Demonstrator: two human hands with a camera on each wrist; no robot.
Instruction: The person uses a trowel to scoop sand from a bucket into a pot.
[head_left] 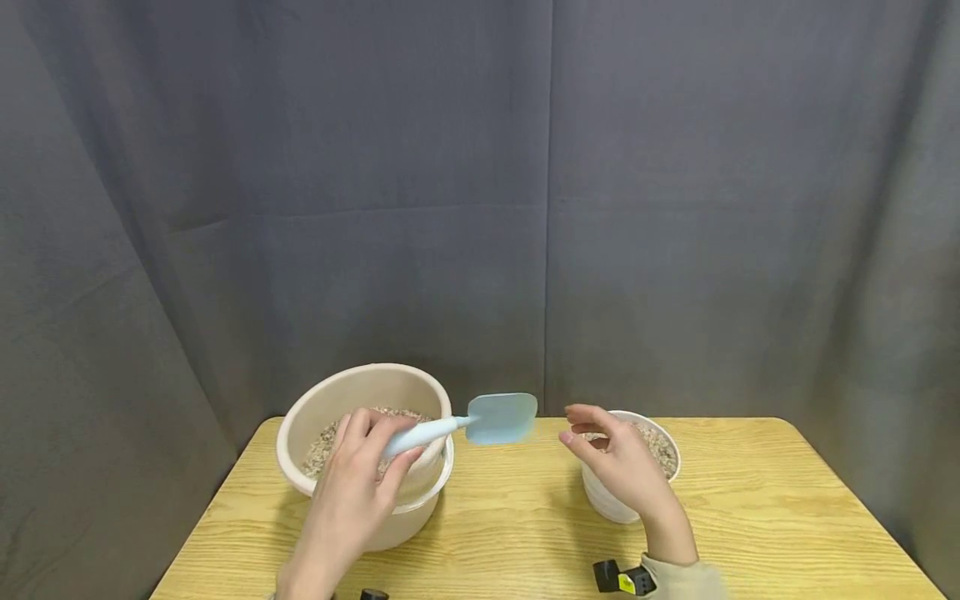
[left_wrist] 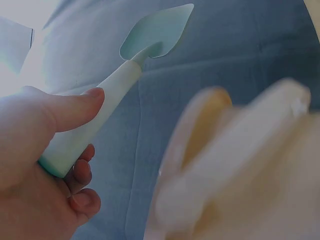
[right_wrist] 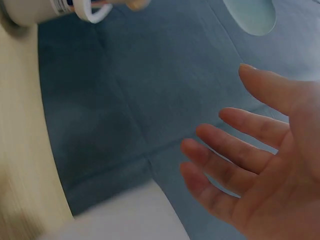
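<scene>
My left hand [head_left: 352,483] grips the handle of a pale blue garden trowel [head_left: 501,418], with thumb and fingers round it. The trowel is held up over the right side of a large cream tub [head_left: 288,442], its blade pointing right. Grainy brown-grey material [head_left: 321,450] lies inside the tub. In the left wrist view the trowel's handle [left_wrist: 107,102] and pointed blade show against the curtain. My right hand [head_left: 626,462] is above a smaller white pot [head_left: 611,500], with fingers apart and nothing held. Similar grainy material [head_left: 660,450] fills that pot.
Both containers stand on a light wooden table [head_left: 510,525]. A second cream rim [head_left: 431,498] shows under the tub's front right. Grey curtains [head_left: 420,208] hang behind the table and at its sides. A black device [head_left: 626,579] is strapped on the right wrist.
</scene>
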